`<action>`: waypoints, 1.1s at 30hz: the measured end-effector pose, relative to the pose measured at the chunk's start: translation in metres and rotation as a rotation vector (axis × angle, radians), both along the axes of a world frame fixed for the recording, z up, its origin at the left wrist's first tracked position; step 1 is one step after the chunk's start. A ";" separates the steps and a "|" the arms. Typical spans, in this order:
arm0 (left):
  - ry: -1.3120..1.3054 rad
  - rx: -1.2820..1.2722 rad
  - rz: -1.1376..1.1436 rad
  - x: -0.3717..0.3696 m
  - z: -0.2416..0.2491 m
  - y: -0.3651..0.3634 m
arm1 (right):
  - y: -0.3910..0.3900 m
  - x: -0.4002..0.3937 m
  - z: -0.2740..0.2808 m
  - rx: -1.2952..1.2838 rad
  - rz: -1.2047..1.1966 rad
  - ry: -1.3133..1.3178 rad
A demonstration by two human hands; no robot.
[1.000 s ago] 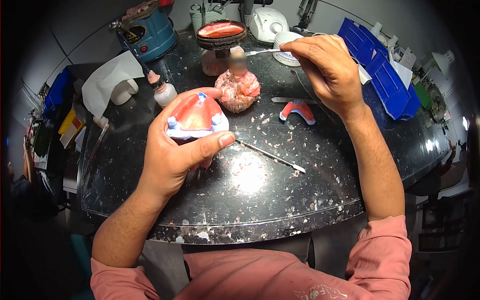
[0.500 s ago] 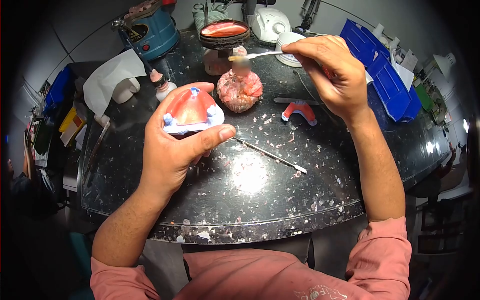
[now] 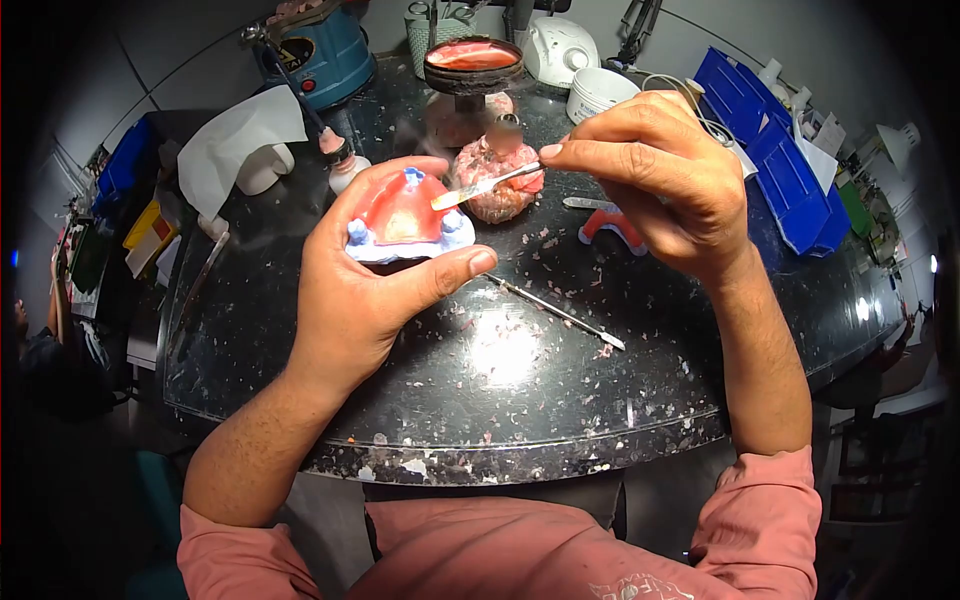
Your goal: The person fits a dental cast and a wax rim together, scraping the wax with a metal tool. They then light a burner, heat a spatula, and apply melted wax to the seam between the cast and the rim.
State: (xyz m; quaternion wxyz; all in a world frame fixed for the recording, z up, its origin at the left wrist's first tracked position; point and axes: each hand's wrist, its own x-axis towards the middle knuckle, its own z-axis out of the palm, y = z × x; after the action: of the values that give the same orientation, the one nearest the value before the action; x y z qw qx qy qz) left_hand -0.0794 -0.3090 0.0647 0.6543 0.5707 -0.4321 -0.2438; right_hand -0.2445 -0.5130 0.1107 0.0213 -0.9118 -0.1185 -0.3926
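Observation:
My left hand is wrapped round a dental cast with pale blue teeth and a red wax plate on it. Between the fingertips of my right hand is a slim metal spatula. Its blade lies at the right side of the red wax, near the upper edge of the cast. Behind the blade sits a lumpy pink wax mass. The burner's flame area in front of the wax dish is blurred.
A round dish of red wax stands at the back. A metal tool lies mid-table. Right of centre are a red wax piece, a white tub and blue trays. A blue machine stands back left.
My right hand has brought the spatula down and left, from near the burner to the wax on the cast. The view has shifted slightly; my left hand still holds the cast.

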 end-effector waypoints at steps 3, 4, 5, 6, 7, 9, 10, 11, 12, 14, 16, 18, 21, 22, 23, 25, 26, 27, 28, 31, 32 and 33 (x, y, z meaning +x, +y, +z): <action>0.008 0.009 -0.001 -0.001 0.001 0.001 | 0.000 0.000 0.000 -0.006 0.002 0.006; 0.008 0.009 -0.001 -0.001 0.002 0.001 | 0.000 0.000 0.000 -0.006 0.002 0.005; 0.012 0.011 -0.002 -0.001 0.002 0.001 | 0.000 0.000 0.001 -0.003 0.005 0.011; 0.016 0.013 -0.003 -0.001 0.002 0.001 | 0.000 0.000 0.001 -0.001 0.008 0.017; 0.015 0.012 -0.003 -0.001 0.002 0.001 | 0.000 0.000 0.001 -0.001 0.008 0.016; 0.014 0.015 -0.002 -0.001 0.002 0.001 | -0.001 0.000 0.000 -0.014 0.001 0.010; 0.014 0.015 -0.002 -0.001 0.004 0.002 | -0.001 0.000 0.001 -0.014 0.001 0.010; 0.011 0.027 -0.034 -0.001 0.008 0.004 | -0.001 0.000 0.001 -0.019 -0.004 0.008; 0.009 0.040 -0.065 -0.001 0.010 0.005 | -0.001 0.000 0.001 -0.023 -0.009 0.006; -0.024 0.018 -0.071 -0.001 0.009 0.004 | -0.002 0.000 0.000 -0.021 -0.012 0.004; -0.056 -0.004 -0.077 -0.001 0.006 0.003 | -0.003 0.000 0.000 -0.020 -0.016 0.001; -0.046 -0.018 -0.048 -0.001 0.002 0.002 | -0.003 0.000 -0.001 -0.016 -0.019 0.000; -0.033 -0.010 -0.054 -0.002 0.005 0.002 | -0.004 0.000 -0.001 -0.011 -0.010 -0.008; -0.033 -0.010 -0.054 -0.003 0.005 0.002 | -0.004 0.000 -0.001 -0.011 -0.010 -0.007; -0.024 -0.012 -0.055 -0.003 0.005 0.003 | -0.004 0.000 -0.001 -0.010 -0.008 -0.011; -0.015 -0.014 -0.055 -0.003 0.005 0.003 | -0.003 0.001 0.000 -0.009 -0.006 -0.015; -0.016 -0.012 -0.058 -0.003 0.005 0.003 | -0.001 0.001 0.002 -0.004 0.020 -0.017; -0.017 -0.010 -0.061 -0.003 0.006 0.003 | 0.001 0.001 0.004 0.001 0.045 -0.019; -0.017 -0.011 -0.060 -0.002 0.007 0.003 | 0.001 0.001 0.005 0.001 0.046 -0.019; -0.064 -0.041 -0.111 0.000 0.008 0.005 | 0.000 -0.001 0.007 0.007 0.060 0.004; -0.063 -0.039 -0.111 0.001 0.007 0.005 | 0.001 -0.001 0.007 0.020 0.068 0.015; -0.063 -0.036 -0.111 0.001 0.007 0.004 | 0.002 -0.001 0.007 0.033 0.076 0.026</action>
State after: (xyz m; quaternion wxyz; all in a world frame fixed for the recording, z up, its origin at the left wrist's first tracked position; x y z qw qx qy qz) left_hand -0.0782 -0.3046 0.0715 0.6361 0.5413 -0.4877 -0.2538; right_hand -0.2459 -0.5113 0.1180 0.0526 -0.9111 -0.1462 -0.3818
